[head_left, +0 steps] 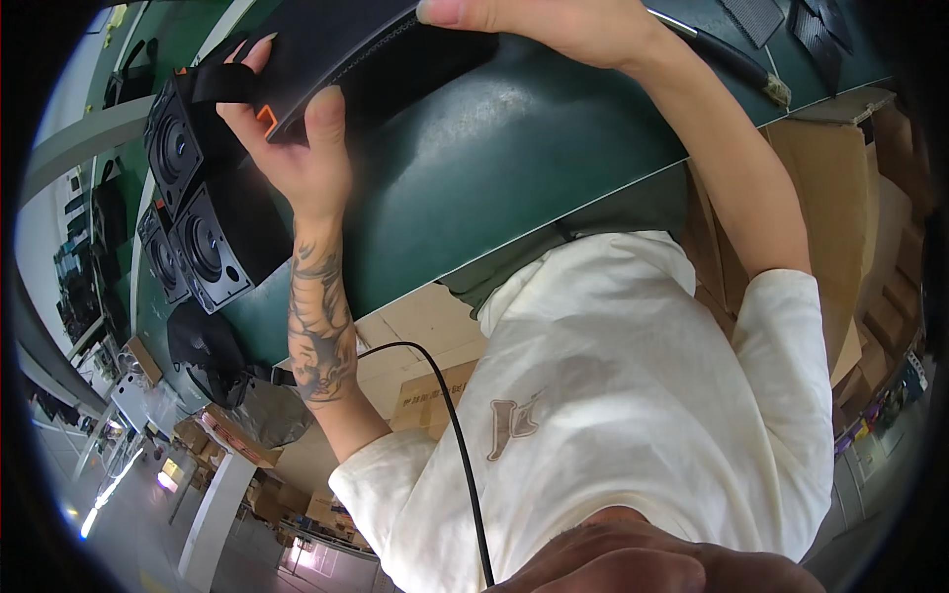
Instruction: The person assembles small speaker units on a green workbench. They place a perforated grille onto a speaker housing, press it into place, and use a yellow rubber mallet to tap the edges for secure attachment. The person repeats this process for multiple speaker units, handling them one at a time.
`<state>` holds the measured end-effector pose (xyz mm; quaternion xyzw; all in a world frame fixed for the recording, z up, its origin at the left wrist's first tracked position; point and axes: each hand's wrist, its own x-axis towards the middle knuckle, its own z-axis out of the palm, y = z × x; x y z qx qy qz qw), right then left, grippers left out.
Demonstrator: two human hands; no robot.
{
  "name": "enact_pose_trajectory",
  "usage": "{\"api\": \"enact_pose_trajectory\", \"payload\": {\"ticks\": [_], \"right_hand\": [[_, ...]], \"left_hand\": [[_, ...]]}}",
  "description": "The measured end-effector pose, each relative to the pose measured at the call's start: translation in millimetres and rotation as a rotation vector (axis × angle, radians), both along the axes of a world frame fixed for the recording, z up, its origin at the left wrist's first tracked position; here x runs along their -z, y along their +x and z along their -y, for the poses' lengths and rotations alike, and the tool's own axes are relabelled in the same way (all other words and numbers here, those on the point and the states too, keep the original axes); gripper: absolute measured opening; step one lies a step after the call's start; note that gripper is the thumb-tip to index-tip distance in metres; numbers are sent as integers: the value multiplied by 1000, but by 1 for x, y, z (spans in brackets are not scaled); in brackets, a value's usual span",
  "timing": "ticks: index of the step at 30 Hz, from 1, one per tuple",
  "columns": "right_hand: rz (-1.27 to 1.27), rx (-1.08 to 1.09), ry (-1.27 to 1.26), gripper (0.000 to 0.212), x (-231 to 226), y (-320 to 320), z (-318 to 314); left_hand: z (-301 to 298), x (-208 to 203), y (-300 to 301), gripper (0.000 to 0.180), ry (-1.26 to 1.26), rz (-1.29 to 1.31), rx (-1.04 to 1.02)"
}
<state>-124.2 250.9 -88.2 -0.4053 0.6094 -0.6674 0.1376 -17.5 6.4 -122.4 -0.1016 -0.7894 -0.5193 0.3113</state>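
Note:
At the top edge, both hands hold a large black box-shaped piece (pixel 321 40) with a dotted or perforated strip along one edge and a bright orange bit at its near corner. My left hand (pixel 301 163) is closed round that corner, thumb on the near side, fingers behind. A black strap (pixel 223 83) crosses those fingers. My right hand (pixel 539 22) grips the same piece farther right, its thumb pressed on the edge; its other fingers are mostly cut off by the frame. Beneath lies the dark green tabletop (pixel 445 188).
Several black speakers (pixel 203 247) stand stacked left of my left forearm. At upper right lie a black-handled tool (pixel 732 61) and dark mesh pieces (pixel 819 40). A black cable (pixel 457 425) runs past my shirt. Cardboard boxes (pixel 820 188) stand at the right, below the table edge.

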Motion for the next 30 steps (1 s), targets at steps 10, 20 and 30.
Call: {"api": "enact_pose_trajectory", "payload": {"ticks": [10, 20, 30], "right_hand": [[157, -67, -221, 44, 19, 0, 22], [-221, 118, -139, 31, 24, -4, 21], [-245, 208, -44, 40, 22, 38, 12]], "left_hand": [[-11, -2, 3, 60, 262, 44, 46], [-10, 1, -5, 62, 250, -33, 36], [-6, -53, 19, 58, 477, 553, 56]]}}
